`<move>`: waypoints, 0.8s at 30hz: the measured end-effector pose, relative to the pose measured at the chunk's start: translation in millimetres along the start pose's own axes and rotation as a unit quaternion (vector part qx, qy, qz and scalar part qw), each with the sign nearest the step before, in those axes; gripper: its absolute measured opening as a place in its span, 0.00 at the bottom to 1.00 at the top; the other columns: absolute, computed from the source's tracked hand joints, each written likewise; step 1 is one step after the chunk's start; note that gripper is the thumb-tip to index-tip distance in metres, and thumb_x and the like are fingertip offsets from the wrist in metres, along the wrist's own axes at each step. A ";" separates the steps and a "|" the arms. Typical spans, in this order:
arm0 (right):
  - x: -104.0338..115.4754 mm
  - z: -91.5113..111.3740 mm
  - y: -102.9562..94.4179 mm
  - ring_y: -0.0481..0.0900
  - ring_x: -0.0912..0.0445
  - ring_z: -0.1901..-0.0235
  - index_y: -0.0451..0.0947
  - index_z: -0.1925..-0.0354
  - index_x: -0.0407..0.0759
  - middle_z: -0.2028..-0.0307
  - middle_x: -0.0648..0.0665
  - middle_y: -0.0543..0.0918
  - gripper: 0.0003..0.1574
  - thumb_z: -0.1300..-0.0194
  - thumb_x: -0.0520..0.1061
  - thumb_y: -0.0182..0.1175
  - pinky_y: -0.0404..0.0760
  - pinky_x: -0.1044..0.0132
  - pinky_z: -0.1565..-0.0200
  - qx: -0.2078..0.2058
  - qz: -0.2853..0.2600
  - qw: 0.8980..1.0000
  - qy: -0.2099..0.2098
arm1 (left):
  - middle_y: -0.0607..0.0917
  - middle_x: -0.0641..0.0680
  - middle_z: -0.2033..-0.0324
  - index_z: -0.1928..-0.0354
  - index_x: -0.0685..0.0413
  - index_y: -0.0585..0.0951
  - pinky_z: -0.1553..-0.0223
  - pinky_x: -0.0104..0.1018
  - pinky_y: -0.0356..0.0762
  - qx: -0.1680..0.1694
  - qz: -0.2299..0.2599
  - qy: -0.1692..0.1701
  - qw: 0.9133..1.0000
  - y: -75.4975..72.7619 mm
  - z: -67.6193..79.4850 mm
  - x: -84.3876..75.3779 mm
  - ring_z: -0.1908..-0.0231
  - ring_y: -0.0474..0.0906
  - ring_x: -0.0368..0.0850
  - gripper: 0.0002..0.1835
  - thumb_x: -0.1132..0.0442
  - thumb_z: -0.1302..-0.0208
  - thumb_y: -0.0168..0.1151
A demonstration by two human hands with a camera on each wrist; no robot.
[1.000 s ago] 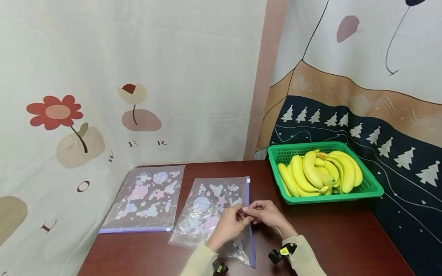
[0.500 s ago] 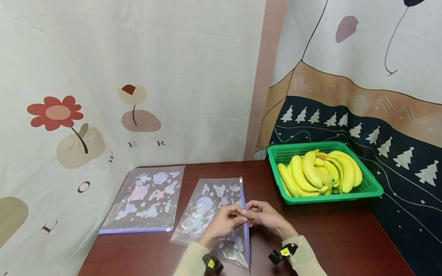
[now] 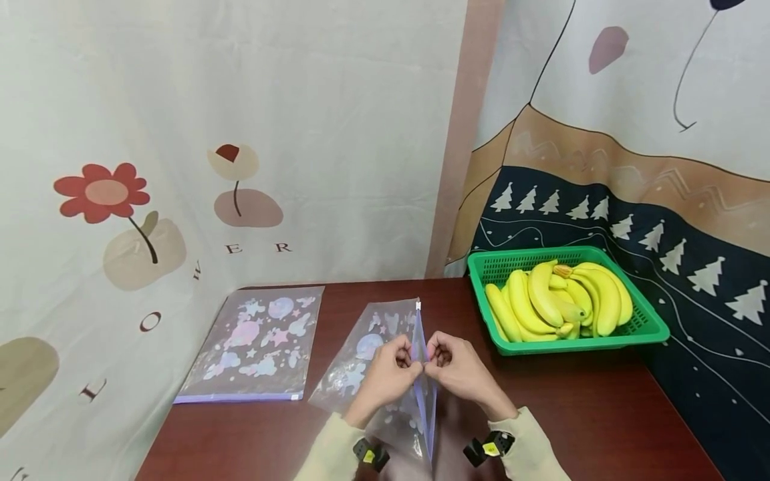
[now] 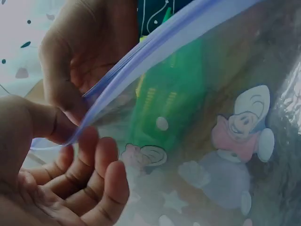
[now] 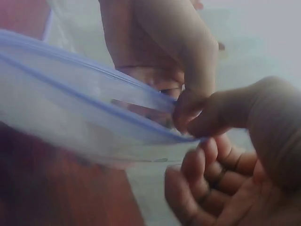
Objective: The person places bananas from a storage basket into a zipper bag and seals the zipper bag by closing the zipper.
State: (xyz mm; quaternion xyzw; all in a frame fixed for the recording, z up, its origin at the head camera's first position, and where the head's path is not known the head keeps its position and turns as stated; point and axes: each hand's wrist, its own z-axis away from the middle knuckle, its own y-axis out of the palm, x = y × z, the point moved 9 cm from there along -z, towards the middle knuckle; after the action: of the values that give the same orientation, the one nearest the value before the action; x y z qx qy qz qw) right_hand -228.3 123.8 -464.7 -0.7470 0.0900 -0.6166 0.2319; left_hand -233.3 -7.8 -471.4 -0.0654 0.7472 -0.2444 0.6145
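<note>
A clear zip bag (image 3: 367, 347) with pastel cartoon prints and a purple zip edge is raised off the table at its right side. My left hand (image 3: 390, 379) pinches one purple edge between thumb and fingers. Opposite it, my right hand (image 3: 462, 371) pinches the other edge, thumb close to the left thumb. Between the hands the bag's mouth stands parted. In the right wrist view, the two purple rims (image 5: 89, 96) curve apart, and the right hand (image 5: 230, 160) holds the lower one. The left wrist view shows the left hand (image 4: 61, 160) on the near rim.
A second printed zip bag (image 3: 252, 347) lies flat at the left of the dark red table (image 3: 571, 407). Toward the back right stands a green basket (image 3: 646, 331) holding several bananas (image 3: 544, 300). Printed cloth (image 3: 337, 167) hangs behind the table.
The bag's purple edges, together before, have come apart into a gap. Both hands have risen slightly, and the bag's zip side has lifted with them. The basket and second bag stay put.
</note>
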 end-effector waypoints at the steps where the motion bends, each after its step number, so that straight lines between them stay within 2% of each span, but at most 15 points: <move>1: 2.7 0.4 -1.8 0.72 0.63 0.79 0.74 0.72 0.46 0.79 0.52 0.74 0.11 0.49 0.33 0.66 0.70 0.75 0.75 -0.009 0.013 1.000 0.001 | 0.73 0.42 0.84 0.73 0.54 0.73 0.78 0.23 0.65 -0.004 -0.005 0.008 1.000 -1.7 -0.1 -4.1 0.82 0.65 0.29 0.09 0.70 0.44 0.63; 5: 10.3 1.6 -7.2 0.70 0.62 0.80 0.72 0.74 0.47 0.81 0.54 0.73 0.14 0.48 0.35 0.69 0.67 0.74 0.75 -0.036 0.060 0.997 0.017 | 0.68 0.42 0.86 0.75 0.55 0.69 0.78 0.22 0.60 -0.006 0.005 0.052 0.999 -7.6 -1.0 -22.7 0.82 0.63 0.30 0.13 0.71 0.40 0.65; 7: 13.9 2.1 -10.4 0.69 0.62 0.80 0.72 0.75 0.48 0.81 0.54 0.72 0.15 0.48 0.36 0.69 0.67 0.74 0.75 -0.046 0.082 0.995 0.024 | 0.66 0.42 0.86 0.76 0.56 0.69 0.78 0.21 0.59 -0.011 0.006 0.074 0.997 -12.5 -1.6 -30.6 0.82 0.62 0.30 0.14 0.71 0.40 0.66; 10: 19.0 2.0 -19.1 0.70 0.62 0.80 0.72 0.75 0.48 0.81 0.54 0.72 0.15 0.48 0.35 0.69 0.68 0.72 0.74 -0.063 0.105 0.992 0.028 | 0.65 0.42 0.86 0.77 0.57 0.68 0.79 0.22 0.58 -0.029 -0.001 0.087 0.996 -24.8 -3.7 -37.6 0.82 0.63 0.32 0.15 0.73 0.43 0.67; 15: 23.1 3.1 -43.4 0.72 0.58 0.78 0.73 0.74 0.48 0.81 0.52 0.73 0.14 0.48 0.35 0.68 0.70 0.70 0.73 -0.106 0.109 0.987 0.045 | 0.62 0.43 0.88 0.79 0.53 0.68 0.79 0.24 0.59 -0.064 -0.016 0.056 0.996 -54.4 -5.5 -35.5 0.84 0.61 0.32 0.15 0.76 0.49 0.63; 20: 21.0 3.1 -64.9 0.71 0.56 0.77 0.74 0.74 0.47 0.81 0.50 0.73 0.12 0.47 0.35 0.68 0.70 0.69 0.73 -0.121 0.112 0.984 0.060 | 0.62 0.42 0.89 0.79 0.49 0.68 0.76 0.28 0.59 -0.106 -0.056 0.020 0.993 -85.5 -4.5 -30.1 0.83 0.60 0.33 0.14 0.75 0.51 0.61; 24: 20.3 1.9 -75.0 0.71 0.55 0.77 0.75 0.74 0.47 0.81 0.50 0.73 0.11 0.47 0.36 0.68 0.70 0.68 0.74 -0.123 0.122 0.983 0.063 | 0.62 0.43 0.89 0.78 0.50 0.70 0.76 0.28 0.58 -0.107 -0.080 0.009 0.991 -105.0 -4.1 -27.9 0.84 0.59 0.34 0.13 0.74 0.52 0.62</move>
State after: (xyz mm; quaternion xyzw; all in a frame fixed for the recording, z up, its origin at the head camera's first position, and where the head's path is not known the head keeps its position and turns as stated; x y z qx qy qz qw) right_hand -233.3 181.4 -412.8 -0.7126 0.2703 -0.6138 0.2058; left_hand -251.9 -87.1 -399.4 -0.1880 0.7671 -0.2120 0.5756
